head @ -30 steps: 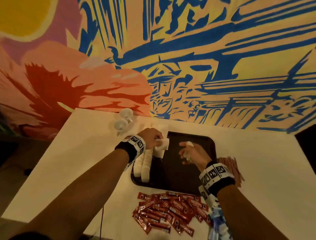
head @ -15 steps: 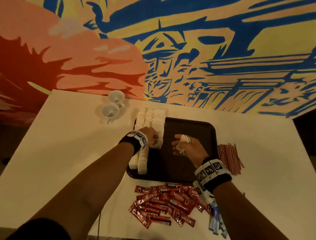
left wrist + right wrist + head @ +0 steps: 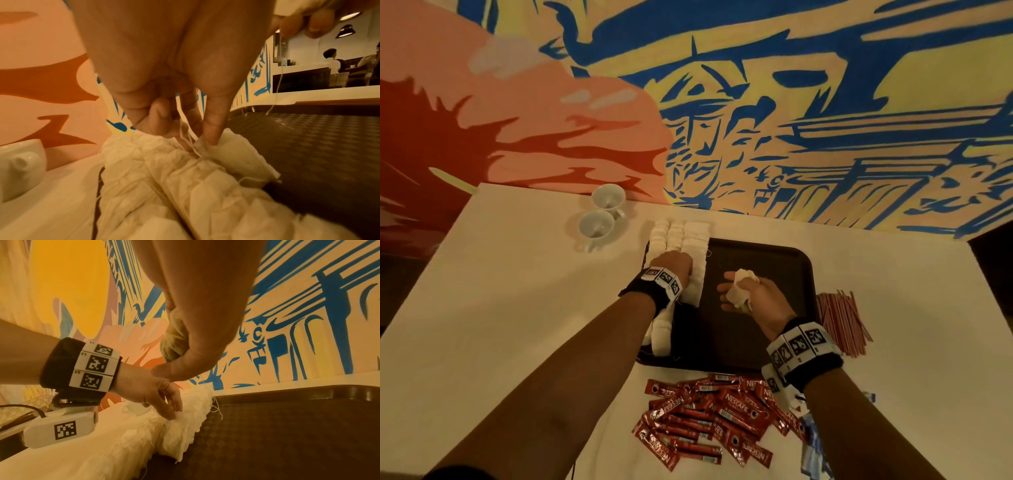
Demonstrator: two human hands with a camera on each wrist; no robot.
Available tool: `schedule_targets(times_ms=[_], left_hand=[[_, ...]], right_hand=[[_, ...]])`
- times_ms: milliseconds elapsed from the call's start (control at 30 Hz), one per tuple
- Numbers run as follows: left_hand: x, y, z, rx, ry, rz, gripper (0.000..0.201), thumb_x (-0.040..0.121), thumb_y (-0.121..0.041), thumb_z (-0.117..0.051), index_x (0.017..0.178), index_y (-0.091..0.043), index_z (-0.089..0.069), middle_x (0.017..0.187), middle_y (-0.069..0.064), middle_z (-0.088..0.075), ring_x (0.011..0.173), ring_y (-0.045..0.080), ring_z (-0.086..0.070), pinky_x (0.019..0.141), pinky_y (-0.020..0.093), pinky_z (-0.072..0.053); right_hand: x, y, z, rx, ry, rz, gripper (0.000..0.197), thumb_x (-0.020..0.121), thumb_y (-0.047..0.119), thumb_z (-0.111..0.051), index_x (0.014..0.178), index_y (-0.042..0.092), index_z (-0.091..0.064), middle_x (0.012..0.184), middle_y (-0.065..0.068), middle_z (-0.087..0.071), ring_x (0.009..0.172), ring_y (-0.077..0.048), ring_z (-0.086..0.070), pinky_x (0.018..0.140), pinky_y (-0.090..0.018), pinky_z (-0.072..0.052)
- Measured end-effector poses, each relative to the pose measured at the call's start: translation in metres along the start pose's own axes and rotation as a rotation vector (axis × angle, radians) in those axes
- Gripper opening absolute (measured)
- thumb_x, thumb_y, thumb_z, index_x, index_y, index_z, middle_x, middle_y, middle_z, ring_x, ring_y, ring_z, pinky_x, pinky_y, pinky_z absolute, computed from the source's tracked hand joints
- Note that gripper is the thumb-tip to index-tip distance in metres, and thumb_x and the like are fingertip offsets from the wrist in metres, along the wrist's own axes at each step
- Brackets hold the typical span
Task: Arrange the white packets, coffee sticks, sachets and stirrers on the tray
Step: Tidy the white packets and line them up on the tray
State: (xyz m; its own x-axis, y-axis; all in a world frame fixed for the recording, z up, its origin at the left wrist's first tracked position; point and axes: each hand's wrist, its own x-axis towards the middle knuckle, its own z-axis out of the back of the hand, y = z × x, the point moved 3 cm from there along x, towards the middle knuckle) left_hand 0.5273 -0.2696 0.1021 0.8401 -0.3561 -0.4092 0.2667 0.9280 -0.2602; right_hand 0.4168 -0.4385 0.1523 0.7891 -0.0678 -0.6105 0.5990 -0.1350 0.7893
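Observation:
A dark tray (image 3: 767, 260) lies on the table. Rows of white packets (image 3: 681, 236) run along its left side. My left hand (image 3: 686, 270) is down on the right-hand row, and its thumb and forefinger pinch the top of one white packet (image 3: 232, 154) there. My right hand (image 3: 736, 291) hovers over the middle of the tray and grips a crumpled bunch of white packets (image 3: 739, 289), which shows as a bundle (image 3: 174, 340) in the right wrist view. Red coffee sticks (image 3: 709, 418) lie heaped in front of the tray, stirrers (image 3: 842, 318) to its right, and blue sachets (image 3: 815, 445) beside my right forearm.
Two white cups (image 3: 599, 224) stand at the back left of the table near the painted wall. The table's left half (image 3: 517, 291) is bare. A counter with people (image 3: 331, 61) shows far off in the left wrist view.
My left hand has brought a white packet down and toward me onto the right-hand row. My right hand has stayed over the tray with its bunch. My head has tilted down.

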Motion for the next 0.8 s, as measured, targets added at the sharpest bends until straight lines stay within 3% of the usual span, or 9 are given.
schedule_targets(times_ms=[167,367,500,567,667,800], left_hand=[[-0.015,0.001,0.017,-0.062,-0.131,0.030,0.028,0.091,-0.023,-0.064,0.119,-0.023,-0.065,0.129,0.000,-0.060,0.121,0.022,-0.055,0.099,0.030,-0.044],[-0.070,-0.022,0.050,-0.277,-0.183,-0.048,0.023,0.086,-0.034,-0.070,0.108,-0.030,-0.067,0.109,-0.007,-0.067,0.105,0.016,-0.061,0.095,0.030,-0.048],[-0.123,-0.055,0.076,-0.536,-0.184,-0.240,0.014,0.091,-0.028,-0.071,0.102,-0.020,-0.073,0.095,-0.011,-0.068,0.085,0.003,-0.060,0.081,0.021,-0.045],[-0.153,-0.070,0.086,-0.633,-0.170,-0.299,0.020,0.097,-0.032,-0.064,0.107,-0.017,-0.072,0.097,-0.011,-0.069,0.081,0.006,-0.062,0.068,0.014,-0.045],[-0.191,-0.080,0.086,-0.714,-0.179,-0.304,0.029,0.097,-0.046,-0.058,0.110,-0.023,-0.070,0.103,-0.008,-0.071,0.084,0.010,-0.067,0.064,0.025,-0.049],[-0.231,-0.082,0.065,-0.832,-0.197,-0.357,0.015,0.090,-0.037,-0.071,0.102,-0.029,-0.074,0.090,-0.008,-0.074,0.079,0.010,-0.066,0.064,0.030,-0.048]], right_hand=[[-0.008,-0.001,-0.003,0.028,0.037,0.048,0.026,0.108,0.011,-0.046,0.129,0.005,-0.060,0.118,-0.016,-0.072,0.104,-0.027,-0.071,0.081,-0.037,-0.062],[-0.054,0.007,-0.002,0.012,0.078,0.181,0.018,0.104,0.016,-0.057,0.121,0.011,-0.059,0.117,-0.017,-0.072,0.096,-0.027,-0.073,0.073,-0.036,-0.062],[-0.097,0.014,0.007,-0.090,0.055,0.299,0.018,0.100,0.023,-0.065,0.114,0.011,-0.067,0.106,-0.016,-0.075,0.084,-0.020,-0.072,0.066,-0.031,-0.059],[-0.118,0.015,0.012,-0.144,0.024,0.342,0.016,0.098,0.027,-0.068,0.108,0.016,-0.069,0.094,-0.009,-0.075,0.073,-0.013,-0.069,0.061,-0.026,-0.056],[-0.140,0.008,0.016,-0.191,-0.009,0.386,0.016,0.096,0.030,-0.071,0.103,0.015,-0.072,0.081,-0.006,-0.070,0.063,-0.012,-0.061,0.056,-0.025,-0.050],[-0.166,-0.007,0.011,-0.173,0.025,0.462,0.024,0.093,0.029,-0.074,0.106,0.008,-0.075,0.082,-0.014,-0.068,0.067,-0.020,-0.056,0.055,-0.027,-0.047]])
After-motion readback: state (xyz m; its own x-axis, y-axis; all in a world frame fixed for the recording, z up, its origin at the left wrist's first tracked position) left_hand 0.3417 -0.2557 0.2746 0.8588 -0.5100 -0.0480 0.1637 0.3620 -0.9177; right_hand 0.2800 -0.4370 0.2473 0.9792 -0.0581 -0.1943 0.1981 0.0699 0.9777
